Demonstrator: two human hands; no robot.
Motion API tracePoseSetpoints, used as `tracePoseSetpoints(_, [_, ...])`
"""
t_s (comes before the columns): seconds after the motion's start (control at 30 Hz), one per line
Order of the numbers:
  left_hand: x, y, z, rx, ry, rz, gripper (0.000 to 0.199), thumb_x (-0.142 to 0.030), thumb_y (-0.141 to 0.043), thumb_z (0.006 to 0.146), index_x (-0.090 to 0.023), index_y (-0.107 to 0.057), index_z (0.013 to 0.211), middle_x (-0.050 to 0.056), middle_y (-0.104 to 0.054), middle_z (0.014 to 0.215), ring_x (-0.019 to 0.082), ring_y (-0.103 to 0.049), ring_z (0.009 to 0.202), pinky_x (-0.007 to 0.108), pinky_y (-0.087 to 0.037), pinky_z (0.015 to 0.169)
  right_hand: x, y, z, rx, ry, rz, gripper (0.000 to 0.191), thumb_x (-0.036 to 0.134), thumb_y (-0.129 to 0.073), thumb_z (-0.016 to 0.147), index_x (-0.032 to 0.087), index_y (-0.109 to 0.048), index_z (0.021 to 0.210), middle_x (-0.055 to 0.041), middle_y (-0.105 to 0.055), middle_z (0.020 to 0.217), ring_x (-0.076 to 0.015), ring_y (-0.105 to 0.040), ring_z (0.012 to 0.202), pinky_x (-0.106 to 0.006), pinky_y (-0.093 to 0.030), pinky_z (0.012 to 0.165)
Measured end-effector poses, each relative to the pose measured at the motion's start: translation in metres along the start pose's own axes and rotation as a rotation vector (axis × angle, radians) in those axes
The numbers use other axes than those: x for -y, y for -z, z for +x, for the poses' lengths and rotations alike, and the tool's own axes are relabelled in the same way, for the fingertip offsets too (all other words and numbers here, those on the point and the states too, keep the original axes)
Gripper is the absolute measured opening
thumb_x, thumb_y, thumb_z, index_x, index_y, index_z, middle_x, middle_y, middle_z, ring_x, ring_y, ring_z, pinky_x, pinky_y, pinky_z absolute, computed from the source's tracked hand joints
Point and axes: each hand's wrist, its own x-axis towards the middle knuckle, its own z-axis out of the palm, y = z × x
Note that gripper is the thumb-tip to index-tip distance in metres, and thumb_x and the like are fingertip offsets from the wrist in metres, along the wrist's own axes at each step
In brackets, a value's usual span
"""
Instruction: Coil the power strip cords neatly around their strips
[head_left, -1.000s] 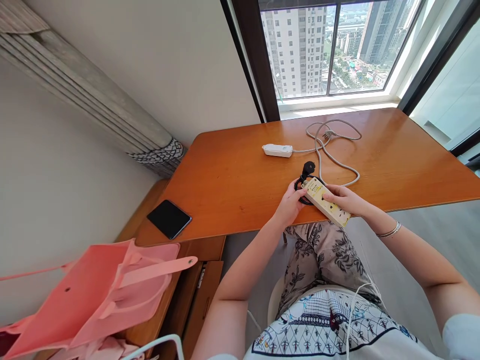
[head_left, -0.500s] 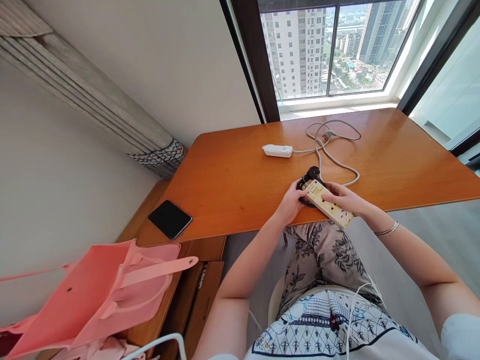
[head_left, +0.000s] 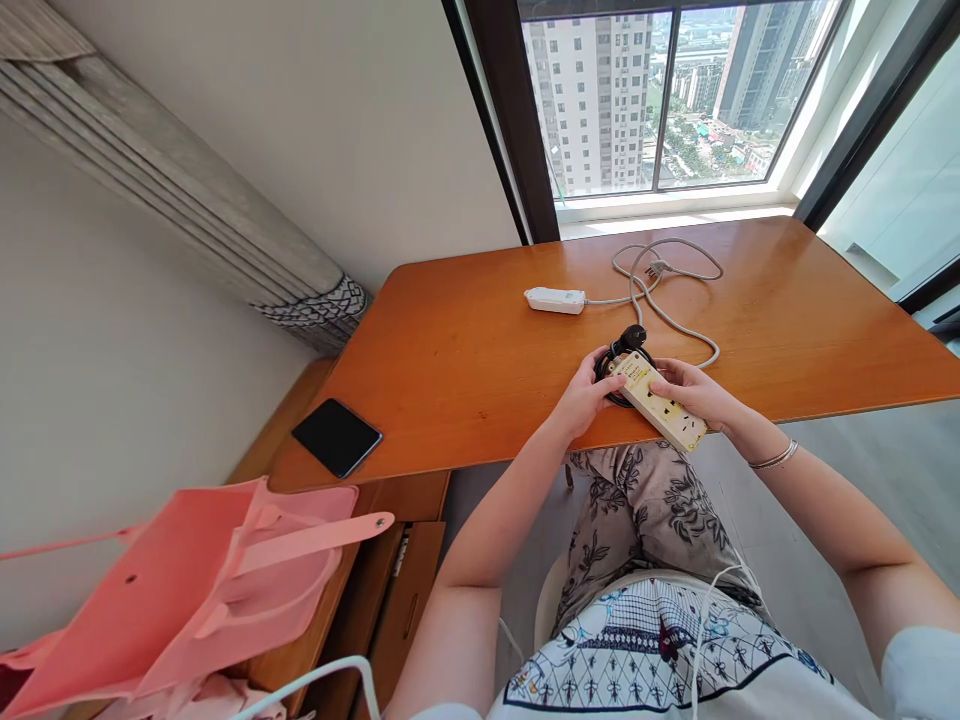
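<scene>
A cream-coloured power strip [head_left: 663, 408] is held at a slant over the front edge of the table. My left hand [head_left: 586, 396] grips its upper left end together with the coiled black cord, and the black plug [head_left: 631, 338] sticks up past the fingers. My right hand [head_left: 696, 392] is closed around the strip's right side, thumb on its top face near the sockets. Farther back on the table lies a white power strip [head_left: 556, 300], its grey cord [head_left: 682, 326] looped to the right with the plug among the loops.
A black tablet or phone [head_left: 337, 438] lies at the left corner of the wooden table [head_left: 450, 370]. Below it, a pink bag [head_left: 202, 590] rests against brown drawers [head_left: 405, 590]. The window [head_left: 667, 100] stands behind the table, and a patterned curtain hangs at left.
The black plug and coil have shifted slightly upward and to the right in my left hand. Both hands keep hold of the cream power strip, which has barely moved.
</scene>
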Motion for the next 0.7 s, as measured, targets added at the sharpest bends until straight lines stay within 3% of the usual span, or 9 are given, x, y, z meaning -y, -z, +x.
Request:
tracePoseSetpoints(0.1, [0.002,0.001,0.003,-0.019,-0.004,-0.054,0.079,-0.014,-0.082,0.07,-0.023,-0.049,0.141,0.007,-0.067,0.125,0.02,-0.067,0.109,0.045,-0.055,0.105,-0.001,0.002,0.001,-0.031,0.024,0.026,0.059,0.05,-0.087,0.071,0.025,-0.069,0.121,-0.008,-0.073,0.128,-0.0228,-0.071,0.104,-0.033,-0.061,0.083])
tracePoseSetpoints(0.23, [0.006,0.002,0.007,-0.007,-0.017,-0.063,0.061,-0.011,-0.081,0.073,-0.02,-0.054,0.128,0.009,-0.07,0.12,0.021,-0.067,0.113,0.048,-0.051,0.111,-0.003,0.007,0.002,-0.095,0.043,0.027,0.071,0.053,-0.089,0.068,0.023,-0.065,0.128,-0.0099,-0.074,0.128,-0.023,-0.072,0.104,-0.035,-0.06,0.085])
tracePoseSetpoints(0.43, [0.008,0.008,0.012,0.049,0.005,0.003,0.052,-0.022,-0.08,0.078,-0.02,-0.056,0.125,0.01,-0.071,0.122,0.021,-0.072,0.105,0.049,-0.05,0.108,0.003,0.02,-0.002,-0.179,0.08,0.027,0.078,0.058,-0.089,0.065,0.023,-0.065,0.13,-0.0109,-0.074,0.128,-0.0241,-0.072,0.103,-0.035,-0.059,0.085])
tracePoseSetpoints(0.57, [0.002,0.017,0.011,0.004,-0.001,0.067,0.05,-0.024,-0.081,0.076,-0.02,-0.058,0.12,0.008,-0.073,0.111,0.018,-0.073,0.096,0.039,-0.054,0.097,0.016,0.051,-0.002,-0.336,0.132,0.022,0.075,0.063,-0.087,0.065,0.024,-0.067,0.124,-0.0093,-0.076,0.121,-0.0252,-0.074,0.1,-0.034,-0.061,0.08])
tracePoseSetpoints(0.7, [-0.001,0.026,0.011,-0.023,-0.048,0.111,0.044,-0.029,-0.084,0.07,-0.018,-0.063,0.108,0.005,-0.073,0.102,0.015,-0.071,0.088,0.032,-0.054,0.087,0.034,0.106,0.012,-0.634,0.168,0.012,0.051,0.054,-0.079,0.078,0.021,-0.069,0.115,-0.0086,-0.077,0.109,-0.0234,-0.074,0.093,-0.03,-0.061,0.07])
